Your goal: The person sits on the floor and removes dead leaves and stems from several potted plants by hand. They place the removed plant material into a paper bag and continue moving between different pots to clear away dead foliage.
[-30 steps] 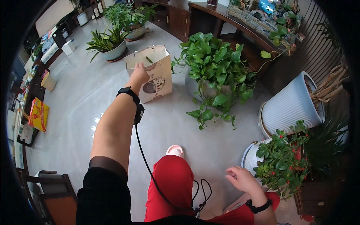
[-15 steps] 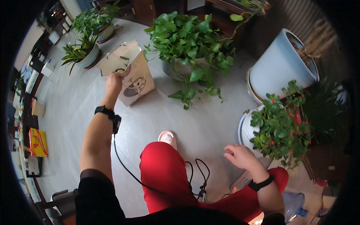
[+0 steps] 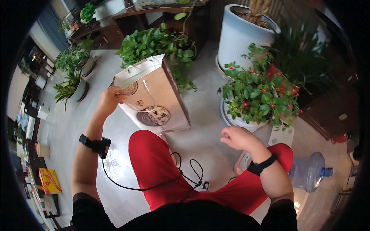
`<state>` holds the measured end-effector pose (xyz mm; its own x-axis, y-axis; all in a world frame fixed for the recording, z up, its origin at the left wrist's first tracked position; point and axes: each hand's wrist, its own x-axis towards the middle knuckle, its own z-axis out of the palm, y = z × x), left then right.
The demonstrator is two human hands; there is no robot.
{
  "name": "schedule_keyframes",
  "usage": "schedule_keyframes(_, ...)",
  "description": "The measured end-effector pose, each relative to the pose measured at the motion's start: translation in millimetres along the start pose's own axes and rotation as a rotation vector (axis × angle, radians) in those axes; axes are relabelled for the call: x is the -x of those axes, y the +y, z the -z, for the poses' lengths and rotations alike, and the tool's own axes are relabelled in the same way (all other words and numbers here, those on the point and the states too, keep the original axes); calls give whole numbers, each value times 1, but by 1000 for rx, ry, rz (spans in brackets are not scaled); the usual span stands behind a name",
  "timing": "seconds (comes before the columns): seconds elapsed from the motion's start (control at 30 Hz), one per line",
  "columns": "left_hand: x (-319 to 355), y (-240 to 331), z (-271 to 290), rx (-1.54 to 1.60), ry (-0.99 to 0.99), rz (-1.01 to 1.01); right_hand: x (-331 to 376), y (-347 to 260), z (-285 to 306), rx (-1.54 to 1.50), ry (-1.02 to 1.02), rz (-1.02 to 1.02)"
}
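A tan and white paper shopping bag (image 3: 167, 90) with a dark round print and cord handles stands on the floor in front of me, tilted to the left. My left hand (image 3: 110, 101) pinches the upper left part of its rim. Its mouth faces up and away, and what lies deep inside is hidden. My right hand (image 3: 239, 138) hovers above my right leg, loosely curled with fingertips a little apart and nothing in it. Nearest to it is a white pot (image 3: 246, 122) with a leafy plant (image 3: 256, 94) bearing red berries.
Behind the bag grows a trailing green plant (image 3: 154, 44). A tall pale blue planter (image 3: 237, 42) stands at the far right. A large clear water bottle (image 3: 308, 172) lies beside my right leg. A black cable (image 3: 135, 189) runs from my left wrist across my lap. Potted plants (image 3: 69, 85) stand far left.
The paper bag has come nearer to me, held at its rim by my left hand, and now covers part of the trailing plant. My view has shifted right. The right hand stays loosely curled.
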<state>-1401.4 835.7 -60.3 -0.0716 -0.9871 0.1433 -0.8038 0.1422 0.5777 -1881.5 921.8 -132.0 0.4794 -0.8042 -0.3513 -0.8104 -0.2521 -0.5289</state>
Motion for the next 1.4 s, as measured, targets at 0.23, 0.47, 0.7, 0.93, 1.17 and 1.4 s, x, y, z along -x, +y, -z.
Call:
schedule_keyframes(0.23,-31,73,-54,-298,-208,-173,34,22,-10,20,-60,-156)
schedule_keyframes(0.47,-74,40,-117,-619,-420,-162,41,58,-9,4,-20,-237)
schedule_keyframes(0.7,-83,-37,-134,-997,-546,-266,16,69,-10,-142,150,-318)
schedule_keyframes(0.93,-42,73,-106,-655,-342,-242,-27,122,-3,-262,587,-457)
schedule_keyframes(1.17,30,227,-115,-68,-418,-278,-46,102,8,-137,697,-602)
schedule_keyframes(1.4,51,220,-214,-44,-665,-151,-50,112,-3,-175,766,-570)
